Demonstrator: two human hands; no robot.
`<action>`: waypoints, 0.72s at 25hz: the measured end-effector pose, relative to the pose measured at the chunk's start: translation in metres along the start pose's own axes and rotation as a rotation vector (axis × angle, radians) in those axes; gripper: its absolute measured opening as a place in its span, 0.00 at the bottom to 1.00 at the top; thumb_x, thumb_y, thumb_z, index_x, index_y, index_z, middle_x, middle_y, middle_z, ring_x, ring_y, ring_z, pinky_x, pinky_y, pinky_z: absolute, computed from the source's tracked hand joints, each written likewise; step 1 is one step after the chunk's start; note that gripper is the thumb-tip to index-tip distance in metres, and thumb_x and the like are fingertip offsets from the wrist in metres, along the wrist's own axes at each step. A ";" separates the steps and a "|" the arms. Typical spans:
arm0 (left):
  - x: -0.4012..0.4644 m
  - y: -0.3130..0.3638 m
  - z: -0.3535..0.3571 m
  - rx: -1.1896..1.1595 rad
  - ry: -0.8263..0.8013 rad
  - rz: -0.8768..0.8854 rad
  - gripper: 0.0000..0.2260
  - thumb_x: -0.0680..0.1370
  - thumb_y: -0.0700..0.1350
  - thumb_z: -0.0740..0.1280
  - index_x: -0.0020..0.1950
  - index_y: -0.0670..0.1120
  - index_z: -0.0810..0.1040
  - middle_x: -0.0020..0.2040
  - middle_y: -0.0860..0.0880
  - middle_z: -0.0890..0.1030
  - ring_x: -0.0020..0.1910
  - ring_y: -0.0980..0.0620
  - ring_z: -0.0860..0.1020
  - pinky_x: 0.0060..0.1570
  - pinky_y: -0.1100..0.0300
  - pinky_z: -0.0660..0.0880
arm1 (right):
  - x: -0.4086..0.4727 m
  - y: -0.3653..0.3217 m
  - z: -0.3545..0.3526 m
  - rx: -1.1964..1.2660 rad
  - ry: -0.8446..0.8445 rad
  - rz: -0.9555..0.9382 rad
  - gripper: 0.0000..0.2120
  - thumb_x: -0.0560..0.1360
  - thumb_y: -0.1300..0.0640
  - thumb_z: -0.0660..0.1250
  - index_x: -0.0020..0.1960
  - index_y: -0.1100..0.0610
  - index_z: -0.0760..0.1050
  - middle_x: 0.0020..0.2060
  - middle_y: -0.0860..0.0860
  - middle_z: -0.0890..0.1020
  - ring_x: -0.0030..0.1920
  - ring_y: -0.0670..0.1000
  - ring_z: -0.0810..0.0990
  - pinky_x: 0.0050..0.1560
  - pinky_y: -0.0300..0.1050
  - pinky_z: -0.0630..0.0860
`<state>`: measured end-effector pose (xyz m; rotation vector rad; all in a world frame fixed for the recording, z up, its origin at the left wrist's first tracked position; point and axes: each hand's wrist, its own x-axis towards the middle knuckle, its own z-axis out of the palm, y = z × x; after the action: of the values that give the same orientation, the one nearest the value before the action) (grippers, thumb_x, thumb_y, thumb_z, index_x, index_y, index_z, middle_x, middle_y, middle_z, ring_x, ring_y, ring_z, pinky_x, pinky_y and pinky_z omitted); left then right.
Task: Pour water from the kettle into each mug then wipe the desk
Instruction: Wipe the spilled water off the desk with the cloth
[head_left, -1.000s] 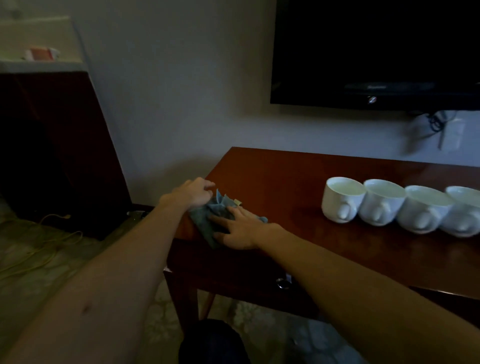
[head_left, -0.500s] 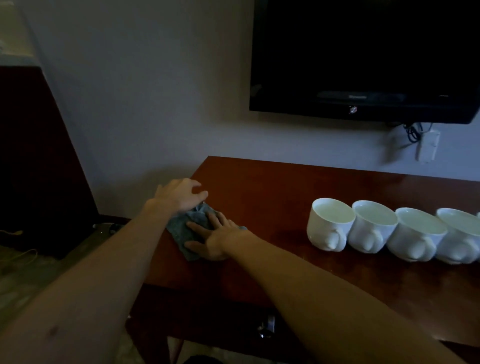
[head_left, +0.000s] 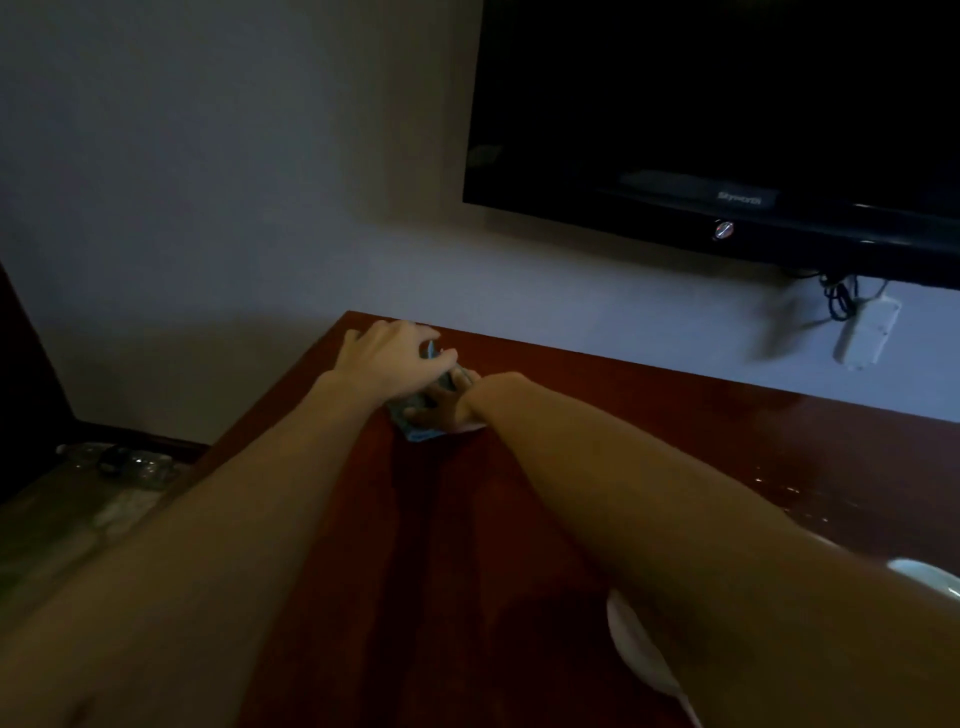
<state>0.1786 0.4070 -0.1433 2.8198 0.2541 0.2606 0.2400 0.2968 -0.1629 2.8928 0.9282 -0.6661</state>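
Observation:
Both my hands press a blue-grey cloth (head_left: 415, 431) onto the reddish-brown desk (head_left: 649, 415) near its far left corner by the wall. My left hand (head_left: 387, 358) lies on the cloth's far side with fingers curled over it. My right hand (head_left: 447, 402) rests flat on the near side, mostly hidden behind its own wrist. Only a small edge of cloth shows beneath them. A white mug (head_left: 639, 649) peeks out under my right forearm, and another mug's rim (head_left: 924, 574) shows at the right edge. No kettle is in view.
A black wall-mounted television (head_left: 727, 114) hangs above the desk, with a white power strip (head_left: 865, 335) and cables dangling below it. Wet streaks glisten on the desk (head_left: 779, 488) at the right. Floor and dark furniture (head_left: 21, 364) lie off the desk's left edge.
Both hands have pushed the cloth away from the front edge toward the wall at the desk's far left corner. The view has moved closer, so the row of mugs is now mostly hidden.

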 end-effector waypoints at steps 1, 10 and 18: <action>0.011 0.009 0.003 0.004 -0.010 0.007 0.29 0.81 0.66 0.57 0.76 0.52 0.70 0.73 0.46 0.74 0.71 0.43 0.71 0.71 0.40 0.65 | 0.005 0.016 -0.004 -0.034 0.008 -0.008 0.33 0.80 0.36 0.58 0.80 0.44 0.52 0.78 0.55 0.59 0.75 0.58 0.61 0.75 0.61 0.59; 0.068 0.126 0.044 0.045 -0.211 0.149 0.27 0.81 0.67 0.57 0.77 0.55 0.69 0.76 0.45 0.70 0.72 0.41 0.69 0.67 0.43 0.66 | -0.044 0.183 -0.003 -0.044 -0.054 0.028 0.35 0.80 0.30 0.49 0.79 0.36 0.34 0.81 0.50 0.34 0.80 0.58 0.37 0.78 0.66 0.42; 0.091 0.261 0.044 0.215 -0.328 0.286 0.36 0.73 0.75 0.57 0.78 0.61 0.65 0.81 0.49 0.62 0.78 0.41 0.63 0.73 0.37 0.61 | -0.153 0.337 0.029 -0.153 -0.074 0.023 0.34 0.81 0.33 0.49 0.79 0.36 0.34 0.80 0.50 0.32 0.80 0.58 0.34 0.78 0.66 0.42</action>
<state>0.3137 0.1677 -0.0904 3.0461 -0.2077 -0.1831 0.3058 -0.0689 -0.1604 2.7222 0.8938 -0.6637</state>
